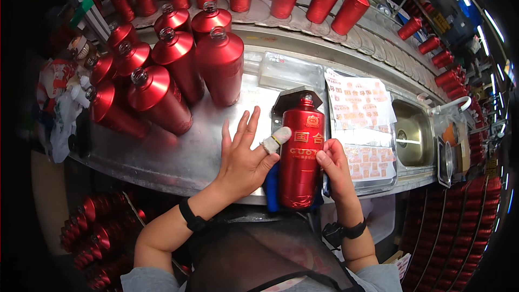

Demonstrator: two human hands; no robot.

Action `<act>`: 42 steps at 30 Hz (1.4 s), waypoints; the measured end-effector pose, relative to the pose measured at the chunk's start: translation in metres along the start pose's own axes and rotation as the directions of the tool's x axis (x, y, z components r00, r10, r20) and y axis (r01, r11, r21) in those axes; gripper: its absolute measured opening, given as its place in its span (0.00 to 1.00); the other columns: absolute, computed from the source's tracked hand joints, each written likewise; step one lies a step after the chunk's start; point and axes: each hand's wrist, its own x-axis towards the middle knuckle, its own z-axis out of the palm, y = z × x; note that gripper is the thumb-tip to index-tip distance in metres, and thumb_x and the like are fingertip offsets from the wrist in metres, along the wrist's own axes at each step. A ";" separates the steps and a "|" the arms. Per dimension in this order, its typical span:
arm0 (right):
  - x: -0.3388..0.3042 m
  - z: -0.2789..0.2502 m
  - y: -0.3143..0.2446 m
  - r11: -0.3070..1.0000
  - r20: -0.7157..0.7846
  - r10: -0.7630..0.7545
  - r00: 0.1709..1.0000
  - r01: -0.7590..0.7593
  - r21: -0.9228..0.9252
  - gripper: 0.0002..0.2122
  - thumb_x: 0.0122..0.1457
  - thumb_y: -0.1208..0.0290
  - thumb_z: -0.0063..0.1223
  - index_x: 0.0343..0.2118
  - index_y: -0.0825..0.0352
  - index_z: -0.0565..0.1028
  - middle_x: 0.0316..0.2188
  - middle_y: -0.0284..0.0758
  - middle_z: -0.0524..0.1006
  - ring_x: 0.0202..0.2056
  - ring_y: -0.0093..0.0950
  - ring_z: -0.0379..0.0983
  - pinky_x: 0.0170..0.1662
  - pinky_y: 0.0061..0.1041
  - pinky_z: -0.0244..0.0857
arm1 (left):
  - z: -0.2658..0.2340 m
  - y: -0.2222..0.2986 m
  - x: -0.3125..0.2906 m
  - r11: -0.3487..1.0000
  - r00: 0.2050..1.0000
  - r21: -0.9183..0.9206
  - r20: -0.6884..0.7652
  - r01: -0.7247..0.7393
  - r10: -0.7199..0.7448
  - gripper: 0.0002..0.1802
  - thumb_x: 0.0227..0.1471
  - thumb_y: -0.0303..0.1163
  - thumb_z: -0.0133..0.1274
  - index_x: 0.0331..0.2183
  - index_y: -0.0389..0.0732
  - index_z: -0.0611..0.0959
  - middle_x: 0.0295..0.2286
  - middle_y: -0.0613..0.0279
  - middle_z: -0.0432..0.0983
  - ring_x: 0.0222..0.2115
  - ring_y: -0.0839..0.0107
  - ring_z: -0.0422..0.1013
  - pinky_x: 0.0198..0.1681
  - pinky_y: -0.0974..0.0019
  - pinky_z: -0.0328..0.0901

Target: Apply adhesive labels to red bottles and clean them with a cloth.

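A red metallic bottle [304, 176] with gold lettering and a clear glass neck lies in front of me, neck pointing away. Under its upper end is a dark angular rest [279, 103], and blue cloth [272, 192] shows beneath the lower end. My left hand [241, 159] is open at the bottle's left side, fingers spread. Its index finger, wrapped in white with a yellow band, touches the bottle's front. At the right edge of the bottle, my right hand [338, 167] is closed, with thumb and index finger close together. Whatever they pinch is hidden.
Several upright red bottles [219, 67] crowd the metal table's left side. A sheet of labels [359, 105] lies right of my work, beside a sink [413, 135]. Beyond the table, a conveyor [373, 48] carries more red bottles. Stacked bottles [454, 227] fill the lower right.
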 end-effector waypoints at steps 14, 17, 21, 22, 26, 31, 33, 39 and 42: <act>-0.004 -0.012 -0.010 0.984 -0.024 0.150 0.988 -0.147 0.097 0.07 0.63 0.66 0.50 0.36 0.62 0.66 0.24 0.25 0.69 0.21 0.11 0.61 0.21 0.10 0.51 | 0.014 0.013 0.004 0.333 0.873 -0.814 0.392 0.475 -0.290 0.30 0.63 0.32 0.45 0.63 0.35 0.57 0.58 0.55 0.62 0.58 0.72 0.59 0.60 0.68 0.54; -0.003 -0.010 -0.005 0.980 -0.051 0.155 0.987 -0.147 0.135 0.07 0.63 0.66 0.50 0.36 0.62 0.66 0.23 0.25 0.69 0.22 0.12 0.61 0.23 0.11 0.53 | 0.018 0.015 0.008 0.221 0.879 -0.861 0.400 0.457 -0.261 0.33 0.63 0.31 0.45 0.64 0.34 0.54 0.58 0.55 0.60 0.57 0.72 0.59 0.60 0.68 0.53; -0.001 -0.006 0.005 0.998 -0.112 0.058 0.992 -0.054 0.036 0.06 0.65 0.66 0.46 0.36 0.61 0.65 0.21 0.24 0.67 0.15 0.13 0.57 0.17 0.11 0.48 | 0.020 0.027 0.014 0.188 0.892 -0.890 0.359 0.416 -0.275 0.30 0.62 0.30 0.47 0.61 0.34 0.57 0.54 0.58 0.64 0.55 0.74 0.62 0.58 0.69 0.56; -0.001 -0.005 0.006 0.999 -0.113 0.040 0.993 -0.037 0.028 0.06 0.65 0.66 0.47 0.36 0.61 0.65 0.21 0.23 0.66 0.16 0.12 0.58 0.18 0.11 0.49 | 0.021 0.029 0.015 0.175 0.898 -0.908 0.317 0.380 -0.305 0.27 0.61 0.31 0.50 0.58 0.33 0.63 0.50 0.60 0.68 0.52 0.75 0.64 0.56 0.70 0.59; 0.000 0.000 -0.001 0.999 -0.110 0.034 0.993 -0.031 0.027 0.07 0.64 0.65 0.49 0.36 0.60 0.65 0.22 0.23 0.67 0.20 0.11 0.60 0.22 0.11 0.52 | 0.020 0.036 0.022 0.137 0.892 -0.910 0.339 0.392 -0.299 0.29 0.60 0.30 0.51 0.59 0.33 0.62 0.54 0.58 0.64 0.55 0.73 0.62 0.58 0.68 0.57; 0.002 -0.004 0.004 0.997 -0.074 0.006 0.997 0.000 0.080 0.09 0.62 0.67 0.53 0.32 0.63 0.65 0.25 0.24 0.71 0.27 0.10 0.63 0.31 0.12 0.57 | 0.023 0.032 0.022 0.111 0.862 -0.890 0.387 0.442 -0.329 0.34 0.58 0.28 0.52 0.62 0.35 0.58 0.55 0.58 0.64 0.54 0.73 0.63 0.58 0.68 0.58; 0.003 -0.010 0.001 0.996 -0.069 0.055 0.996 -0.050 0.074 0.09 0.62 0.68 0.54 0.32 0.63 0.66 0.25 0.24 0.71 0.27 0.11 0.64 0.32 0.12 0.58 | 0.024 0.031 0.018 0.128 0.852 -0.880 0.391 0.456 -0.348 0.34 0.57 0.27 0.53 0.62 0.35 0.59 0.54 0.57 0.65 0.54 0.73 0.63 0.57 0.69 0.58; 0.002 -0.036 0.005 0.941 -0.253 0.128 0.959 -0.037 0.336 0.08 0.57 0.72 0.56 0.36 0.66 0.70 0.28 0.28 0.73 0.29 0.14 0.67 0.33 0.13 0.61 | -0.001 0.020 0.001 0.823 0.976 -0.526 0.133 0.215 -0.170 0.26 0.53 0.33 0.57 0.54 0.37 0.74 0.55 0.46 0.65 0.54 0.63 0.66 0.60 0.58 0.54; -0.009 -0.014 -0.015 0.948 -0.247 0.037 0.968 0.045 0.315 0.12 0.55 0.75 0.57 0.41 0.67 0.69 0.33 0.30 0.74 0.34 0.16 0.70 0.38 0.16 0.64 | -0.002 0.021 -0.001 0.924 0.996 -0.380 0.091 0.043 -0.009 0.23 0.52 0.40 0.57 0.48 0.39 0.80 0.58 0.40 0.61 0.53 0.50 0.67 0.61 0.44 0.49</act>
